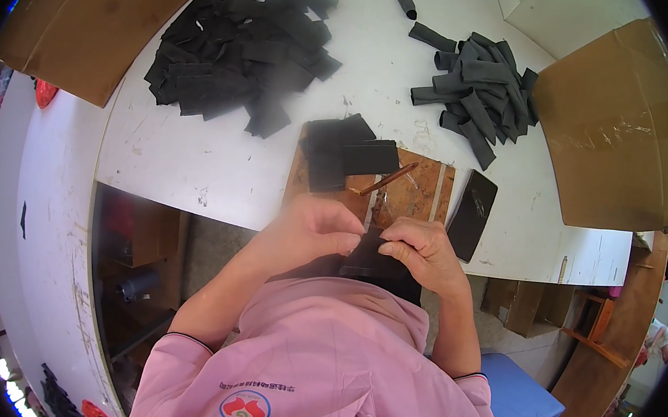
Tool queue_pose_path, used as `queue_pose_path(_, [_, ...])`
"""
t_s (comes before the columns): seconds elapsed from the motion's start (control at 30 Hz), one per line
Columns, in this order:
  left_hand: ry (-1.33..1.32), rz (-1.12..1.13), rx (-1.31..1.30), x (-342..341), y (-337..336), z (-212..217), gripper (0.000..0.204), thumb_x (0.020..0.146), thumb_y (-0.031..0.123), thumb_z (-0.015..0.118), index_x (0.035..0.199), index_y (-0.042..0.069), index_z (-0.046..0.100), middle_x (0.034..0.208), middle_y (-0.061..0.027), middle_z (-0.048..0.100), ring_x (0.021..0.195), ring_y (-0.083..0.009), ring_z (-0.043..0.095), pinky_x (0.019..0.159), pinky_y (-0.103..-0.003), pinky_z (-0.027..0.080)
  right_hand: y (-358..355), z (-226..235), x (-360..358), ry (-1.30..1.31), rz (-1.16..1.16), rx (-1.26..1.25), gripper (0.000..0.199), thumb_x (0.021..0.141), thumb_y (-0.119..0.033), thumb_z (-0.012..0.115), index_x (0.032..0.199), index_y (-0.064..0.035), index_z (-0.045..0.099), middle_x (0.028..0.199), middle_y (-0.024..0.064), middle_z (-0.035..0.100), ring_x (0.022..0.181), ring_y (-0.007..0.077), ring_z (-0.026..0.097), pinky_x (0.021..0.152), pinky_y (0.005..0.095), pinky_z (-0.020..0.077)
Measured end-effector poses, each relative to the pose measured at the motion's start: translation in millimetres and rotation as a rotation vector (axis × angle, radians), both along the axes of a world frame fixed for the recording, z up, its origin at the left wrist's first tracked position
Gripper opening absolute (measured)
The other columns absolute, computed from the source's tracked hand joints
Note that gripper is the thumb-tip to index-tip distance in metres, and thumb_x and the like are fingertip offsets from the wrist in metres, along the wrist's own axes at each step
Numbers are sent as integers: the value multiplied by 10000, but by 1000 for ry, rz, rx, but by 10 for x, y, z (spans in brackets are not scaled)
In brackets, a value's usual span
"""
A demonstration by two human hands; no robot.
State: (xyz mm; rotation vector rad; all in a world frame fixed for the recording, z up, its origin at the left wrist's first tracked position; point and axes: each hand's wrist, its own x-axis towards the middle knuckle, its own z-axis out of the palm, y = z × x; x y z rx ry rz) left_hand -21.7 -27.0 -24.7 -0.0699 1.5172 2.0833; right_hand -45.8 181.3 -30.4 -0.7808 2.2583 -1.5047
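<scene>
Close to my body, a black fabric piece [367, 253] hangs between my two hands at the table's near edge. My left hand [317, 232] is closed in a pinch at the left side of this piece. On the other side, my right hand [424, 252] pinches its upper right part, with the fingers curled in. Just beyond the hands lies a brown worn board [422, 196]. Several flat black fabric pieces [347, 154] are stacked on its far left part. A thin brown stick-like tool [388, 179] rests slantwise next to them.
A big heap of flat black pieces [240, 53] lies at the far left; rolled black fabric tubes [480, 86] are piled far right. Cardboard boxes stand left [88, 20] and right [615, 126]. A dark phone-like slab [472, 215] borders the board. A blue stool [520, 399] is at lower right.
</scene>
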Motion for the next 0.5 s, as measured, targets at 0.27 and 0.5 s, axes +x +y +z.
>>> queue_pose_path(0.27, [204,12,-329,73,30,79,96,753,-15,556,840,-20,598,730,-24,591,624,-59,513,578,-194,426,-53,7,-33,48,39,55,101,722,-87,630,744,-4,578,641,76,551,565,191,531,508,274,406])
queue_pose_path(0.5, [419,50,-584,135,80,102,160,716,-59,496,852,-37,577,689,-67,575,597,-80,496,559,-225,427,-132,70,-59,128,40,115,74,726,-62,615,754,-7,575,646,84,549,578,216,532,513,293,409])
